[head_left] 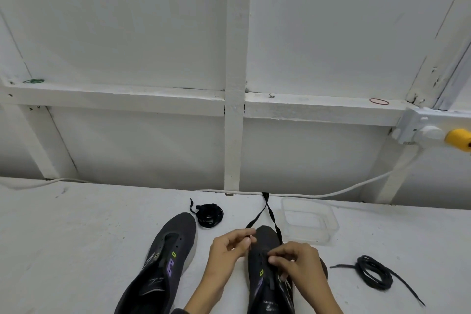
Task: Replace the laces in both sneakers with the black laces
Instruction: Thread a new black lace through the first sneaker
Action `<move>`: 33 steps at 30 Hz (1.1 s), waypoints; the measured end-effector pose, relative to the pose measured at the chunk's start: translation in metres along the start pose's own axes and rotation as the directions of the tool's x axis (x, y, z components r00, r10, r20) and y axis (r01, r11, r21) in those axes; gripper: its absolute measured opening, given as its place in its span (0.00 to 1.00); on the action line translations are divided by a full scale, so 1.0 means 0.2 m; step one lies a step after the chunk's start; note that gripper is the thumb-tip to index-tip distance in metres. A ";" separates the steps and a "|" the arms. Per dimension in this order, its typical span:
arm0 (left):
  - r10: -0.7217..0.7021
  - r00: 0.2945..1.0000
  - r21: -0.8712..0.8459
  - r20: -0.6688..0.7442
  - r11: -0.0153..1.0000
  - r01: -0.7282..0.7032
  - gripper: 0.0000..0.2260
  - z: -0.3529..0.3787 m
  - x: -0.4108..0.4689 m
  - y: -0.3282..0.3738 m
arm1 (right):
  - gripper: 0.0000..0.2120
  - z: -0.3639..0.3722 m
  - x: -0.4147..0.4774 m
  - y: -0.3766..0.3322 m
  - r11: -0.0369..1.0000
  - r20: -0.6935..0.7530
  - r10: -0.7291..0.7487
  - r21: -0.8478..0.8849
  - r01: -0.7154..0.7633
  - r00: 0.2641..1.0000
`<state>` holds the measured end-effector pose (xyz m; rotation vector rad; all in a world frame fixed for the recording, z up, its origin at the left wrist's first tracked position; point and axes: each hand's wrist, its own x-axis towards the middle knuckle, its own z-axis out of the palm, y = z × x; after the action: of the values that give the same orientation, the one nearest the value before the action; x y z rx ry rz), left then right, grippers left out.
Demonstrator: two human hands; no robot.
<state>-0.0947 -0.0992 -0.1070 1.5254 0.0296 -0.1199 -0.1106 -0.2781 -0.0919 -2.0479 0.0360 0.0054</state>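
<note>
Two dark grey sneakers with purple and green marks lie toes-away on the white table. The left sneaker (165, 257) has bare eyelets. Over the right sneaker (265, 275), a flat black lace (267, 208) runs from the front eyelets away toward the table's back edge in two strands. My left hand (226, 250) pinches a lace tip near the shoe's toe. My right hand (298, 265) pinches the lace at the eyelets. A coiled black lace (210, 215) lies beyond the left shoe. Another coiled black lace (373, 273) lies to the right.
A shallow clear plastic container (309, 222) stands just right of the right sneaker's toe. A white cable (331, 195) runs along the table's back edge to a wall socket (420, 130) with a yellow plug. A white framed wall rises behind.
</note>
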 end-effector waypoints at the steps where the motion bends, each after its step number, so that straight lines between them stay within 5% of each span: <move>1: -0.010 1.000 -0.022 -0.027 1.000 0.009 0.09 0.00 0.00 -0.01 | 0.12 0.01 0.00 0.00 0.999 0.013 0.008 -0.032 -0.008 1.000; 7: -0.016 0.993 -0.016 -0.116 1.000 0.014 0.09 0.03 0.00 -0.08 | 0.11 0.05 0.04 -0.01 0.984 0.073 0.040 -0.178 -0.027 0.997; 17: 0.096 0.988 0.256 -0.117 0.965 -0.063 0.09 0.02 0.01 -0.10 | 0.14 0.11 0.02 0.04 0.999 -0.021 0.040 -0.019 -0.040 0.999; 25: 0.154 0.984 0.581 -0.085 0.810 -0.077 0.05 0.03 0.01 -0.11 | 0.10 0.13 0.01 0.06 0.997 -0.064 0.052 0.052 -0.048 0.997; 33: 0.224 0.973 0.658 0.045 0.727 -0.198 0.03 -0.03 0.02 -0.16 | 0.15 0.16 0.04 0.09 0.987 -0.099 -0.049 -0.160 0.033 0.994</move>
<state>-0.0941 -0.0957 -0.1391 2.2362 -0.1785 0.0991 -0.1033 -0.2578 -0.1221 -2.2063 0.0594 -0.1264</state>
